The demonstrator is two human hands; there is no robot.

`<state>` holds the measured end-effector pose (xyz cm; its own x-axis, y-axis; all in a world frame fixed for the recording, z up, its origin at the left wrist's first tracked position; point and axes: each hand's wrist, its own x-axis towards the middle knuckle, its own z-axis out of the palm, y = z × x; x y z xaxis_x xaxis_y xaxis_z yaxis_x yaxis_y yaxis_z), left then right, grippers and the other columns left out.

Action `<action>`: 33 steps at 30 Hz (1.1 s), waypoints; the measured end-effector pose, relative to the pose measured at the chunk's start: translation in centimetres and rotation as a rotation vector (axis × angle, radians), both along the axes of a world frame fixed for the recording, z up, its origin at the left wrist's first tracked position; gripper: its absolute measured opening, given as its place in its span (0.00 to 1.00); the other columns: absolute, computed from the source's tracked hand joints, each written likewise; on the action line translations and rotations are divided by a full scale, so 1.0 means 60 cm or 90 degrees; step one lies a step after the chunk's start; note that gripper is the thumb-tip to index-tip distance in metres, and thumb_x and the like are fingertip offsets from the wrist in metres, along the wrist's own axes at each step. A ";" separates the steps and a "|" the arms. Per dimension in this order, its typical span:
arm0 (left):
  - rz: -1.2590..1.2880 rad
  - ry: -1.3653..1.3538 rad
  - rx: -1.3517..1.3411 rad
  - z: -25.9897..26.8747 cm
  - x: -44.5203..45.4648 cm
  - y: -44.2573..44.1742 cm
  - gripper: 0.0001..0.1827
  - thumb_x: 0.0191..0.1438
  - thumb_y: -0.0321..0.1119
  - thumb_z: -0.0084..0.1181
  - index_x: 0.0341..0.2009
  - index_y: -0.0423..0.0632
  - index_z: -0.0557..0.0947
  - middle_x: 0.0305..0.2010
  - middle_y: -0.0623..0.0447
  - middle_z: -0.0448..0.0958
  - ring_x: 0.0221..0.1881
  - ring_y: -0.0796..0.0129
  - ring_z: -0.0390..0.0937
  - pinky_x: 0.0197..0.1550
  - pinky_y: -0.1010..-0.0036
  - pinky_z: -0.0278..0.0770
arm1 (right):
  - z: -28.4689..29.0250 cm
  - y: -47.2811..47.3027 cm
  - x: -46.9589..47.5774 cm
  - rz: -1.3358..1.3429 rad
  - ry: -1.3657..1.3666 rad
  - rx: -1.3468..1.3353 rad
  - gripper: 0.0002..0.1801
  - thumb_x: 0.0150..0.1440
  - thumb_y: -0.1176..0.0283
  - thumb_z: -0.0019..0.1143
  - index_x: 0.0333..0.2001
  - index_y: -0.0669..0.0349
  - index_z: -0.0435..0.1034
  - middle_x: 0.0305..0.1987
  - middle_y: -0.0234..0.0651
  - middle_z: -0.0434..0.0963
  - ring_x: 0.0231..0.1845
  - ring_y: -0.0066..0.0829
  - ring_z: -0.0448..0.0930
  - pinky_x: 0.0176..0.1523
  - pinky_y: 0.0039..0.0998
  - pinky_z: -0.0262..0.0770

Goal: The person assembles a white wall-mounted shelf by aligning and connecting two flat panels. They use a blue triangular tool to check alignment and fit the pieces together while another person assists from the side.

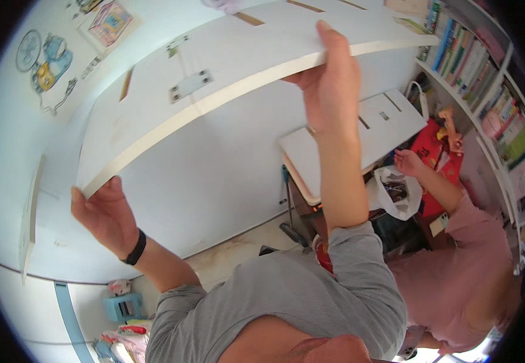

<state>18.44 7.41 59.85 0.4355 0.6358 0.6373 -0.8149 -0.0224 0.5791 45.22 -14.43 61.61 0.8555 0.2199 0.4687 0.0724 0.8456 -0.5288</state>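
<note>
A long white board (153, 109) stretches across the upper part of the head view, its pale front edge towards me. Metal plates with dark holes and several brownish slots show on its face. My left hand (108, 215), with a black band at the wrist, grips the board's near left corner, thumb on one side and fingers on the other. My right hand (335, 86) holds the front edge further right, thumb over the face and fingers behind the edge, partly hidden. Both arms are raised, and the board is up against or close to the wall.
At the right, a person in a pink top (453, 272) reaches over a white plastic bag (398, 193). Another white board (394, 118) lies on the desk. A bookshelf (462, 93) stands at the far right. A blue stool (124, 307) is at lower left.
</note>
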 end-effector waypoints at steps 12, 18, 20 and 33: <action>0.028 0.029 0.012 0.001 0.000 0.006 0.19 0.64 0.42 0.56 0.50 0.38 0.81 0.49 0.44 0.83 0.46 0.61 0.83 0.43 0.70 0.83 | 0.001 -0.011 -0.004 0.030 -0.008 -0.039 0.29 0.63 0.56 0.49 0.47 0.79 0.70 0.42 0.49 0.82 0.42 0.38 0.85 0.47 0.40 0.84; 0.016 0.020 0.010 0.002 0.000 0.007 0.20 0.64 0.41 0.55 0.51 0.37 0.81 0.49 0.44 0.83 0.47 0.61 0.83 0.43 0.70 0.83 | 0.002 -0.011 -0.003 0.042 -0.002 -0.025 0.25 0.63 0.58 0.48 0.43 0.77 0.70 0.39 0.47 0.80 0.39 0.38 0.85 0.42 0.40 0.87; 0.021 0.019 0.000 0.002 0.001 0.007 0.20 0.65 0.41 0.55 0.51 0.37 0.81 0.49 0.43 0.83 0.47 0.60 0.83 0.43 0.70 0.83 | 0.000 -0.010 0.000 0.038 0.000 -0.031 0.24 0.63 0.59 0.48 0.42 0.76 0.71 0.39 0.46 0.80 0.38 0.39 0.85 0.42 0.40 0.87; 0.015 0.019 0.014 0.000 0.002 0.005 0.20 0.66 0.41 0.53 0.50 0.36 0.81 0.50 0.42 0.83 0.47 0.60 0.84 0.44 0.69 0.85 | 0.003 -0.013 -0.004 0.039 -0.005 -0.048 0.29 0.62 0.55 0.50 0.46 0.78 0.71 0.40 0.49 0.82 0.40 0.39 0.85 0.46 0.40 0.84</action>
<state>18.55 7.72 59.88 0.4402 0.6319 0.6379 -0.7959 -0.0543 0.6030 44.99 -15.19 61.77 0.8356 0.3064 0.4560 0.0266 0.8066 -0.5905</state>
